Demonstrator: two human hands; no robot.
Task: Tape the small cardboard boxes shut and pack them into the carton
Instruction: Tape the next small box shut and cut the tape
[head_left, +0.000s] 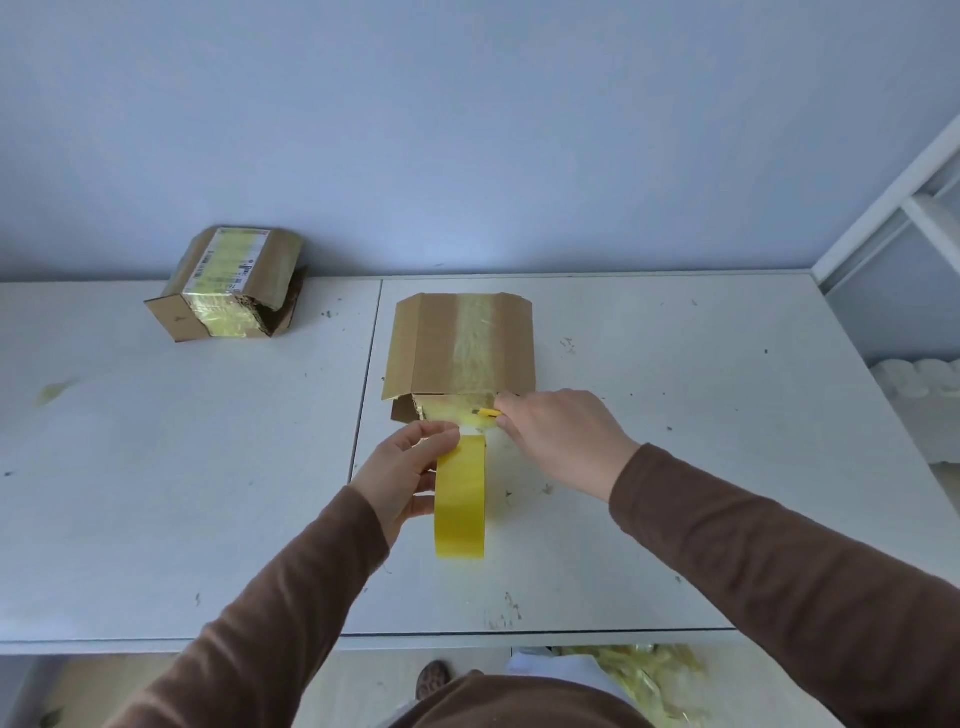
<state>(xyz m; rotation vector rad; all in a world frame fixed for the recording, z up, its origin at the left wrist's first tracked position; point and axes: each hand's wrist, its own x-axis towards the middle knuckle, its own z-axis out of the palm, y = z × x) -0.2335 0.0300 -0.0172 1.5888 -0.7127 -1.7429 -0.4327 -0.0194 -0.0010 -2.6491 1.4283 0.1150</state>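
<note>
I'm seeing L hand (402, 470) curling fingers round the yellow tape roll (460, 503), held upright just in front of the small box (460, 347) mid-table (675, 441). R hand (558, 436) is gripping a yellow cutter (488, 413) at the tape strip; blade hidden, can't make out. 2nd taped box (228, 283) is sitting far left.

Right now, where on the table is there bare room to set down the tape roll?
Bare tabletop lies left of the left hand, in front of the taped box, and right of the right hand toward the table's right edge. It is crowded at the centre, where both hands, the tape roll and the near box meet.
</note>
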